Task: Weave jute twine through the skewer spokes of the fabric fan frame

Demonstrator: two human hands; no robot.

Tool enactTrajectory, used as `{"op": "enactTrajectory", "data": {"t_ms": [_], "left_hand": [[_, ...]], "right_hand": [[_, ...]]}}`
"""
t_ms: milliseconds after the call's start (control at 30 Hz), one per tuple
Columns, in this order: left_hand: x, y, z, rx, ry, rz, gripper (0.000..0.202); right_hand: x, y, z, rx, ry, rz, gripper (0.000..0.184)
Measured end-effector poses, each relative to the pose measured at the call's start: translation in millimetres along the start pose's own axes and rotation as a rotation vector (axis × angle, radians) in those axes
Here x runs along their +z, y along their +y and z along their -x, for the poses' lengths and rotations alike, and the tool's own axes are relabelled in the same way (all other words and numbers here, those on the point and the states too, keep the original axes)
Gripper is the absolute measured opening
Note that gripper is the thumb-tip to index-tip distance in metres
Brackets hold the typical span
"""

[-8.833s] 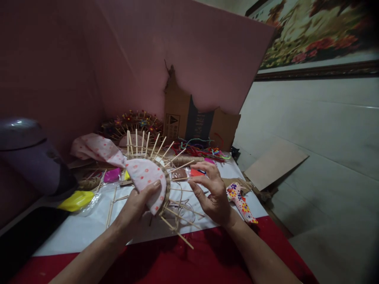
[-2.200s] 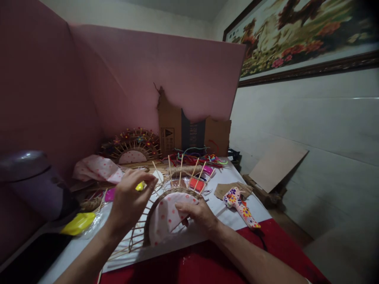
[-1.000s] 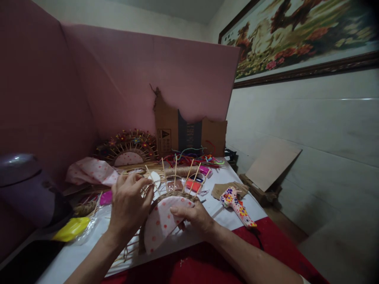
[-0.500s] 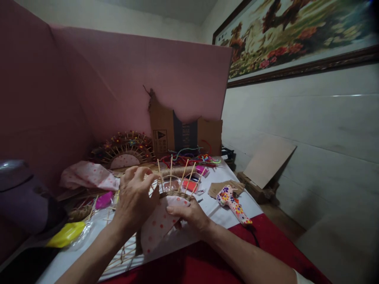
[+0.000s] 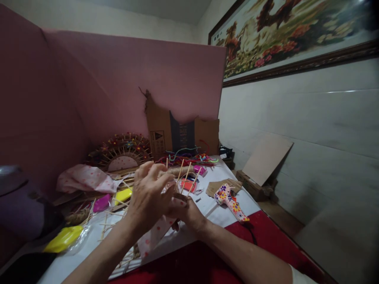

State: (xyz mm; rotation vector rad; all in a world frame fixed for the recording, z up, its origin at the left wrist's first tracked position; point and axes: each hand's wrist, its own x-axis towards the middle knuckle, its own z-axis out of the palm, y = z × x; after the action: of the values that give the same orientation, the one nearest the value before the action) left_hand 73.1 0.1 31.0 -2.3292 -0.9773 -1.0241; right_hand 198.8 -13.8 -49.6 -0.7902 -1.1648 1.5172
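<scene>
A half-round craft piece with white, red-dotted fabric (image 5: pixel 160 228), thin wooden sticks (image 5: pixel 185 177) and a brown twine-like rim stands tilted between my hands. My right hand (image 5: pixel 191 215) is closed on its right edge, near the base of the sticks. Over the left part of the rim hovers my left hand (image 5: pixel 151 193), its fingers apart and partly bent, hiding several sticks. Whether those fingertips touch the sticks is unclear.
A flowered glue gun (image 5: pixel 232 203) lies on cardboard at right. Behind stand a finished-looking stick fan (image 5: pixel 122 161) and torn cardboard (image 5: pixel 158 130). Yellow packets (image 5: pixel 63 238), pink packets (image 5: pixel 102 202), a twine roll (image 5: pixel 179 170) and colourful pipe cleaners (image 5: pixel 204 157) lie around. A dark-lidded container (image 5: pixel 26 209) stands left.
My left hand has moved right across the rim and its fingers have spread. The craft piece has tipped, so less of its fabric shows. My right hand keeps its hold.
</scene>
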Motion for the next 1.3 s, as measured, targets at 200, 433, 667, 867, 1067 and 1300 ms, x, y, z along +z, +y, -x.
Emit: {"op": "enactTrajectory", "data": {"t_ms": [200, 433, 667, 867, 1067, 1300], "left_hand": [[11.2, 15, -13, 0.077, -0.08, -0.047, 0.012], [19.2, 14, -20, 0.113, -0.054, -0.054, 0.01], [7.7, -5, -19, 0.026, 0.037, 0.036, 0.018], [-18.7, -32, 0, -0.138, 0.244, 0.052, 0.011], [-22.2, -27, 35, -0.27, 0.361, 0.063, 0.01], [-12.0, 3, 64, -0.143, 0.276, 0.336, 0.012]], "right_hand": [[3, 1, -1, 0.011, 0.084, 0.016, 0.02], [5, 0, 0, 0.024, 0.094, 0.017, 0.025], [1, 0, 1, -0.008, 0.0, -0.038, 0.021], [-1, 0, 3, 0.017, 0.024, 0.004, 0.025], [-3, 0, 3, -0.019, 0.055, 0.002, 0.026], [-6, 6, -3, -0.134, 0.106, 0.0, 0.029]]}}
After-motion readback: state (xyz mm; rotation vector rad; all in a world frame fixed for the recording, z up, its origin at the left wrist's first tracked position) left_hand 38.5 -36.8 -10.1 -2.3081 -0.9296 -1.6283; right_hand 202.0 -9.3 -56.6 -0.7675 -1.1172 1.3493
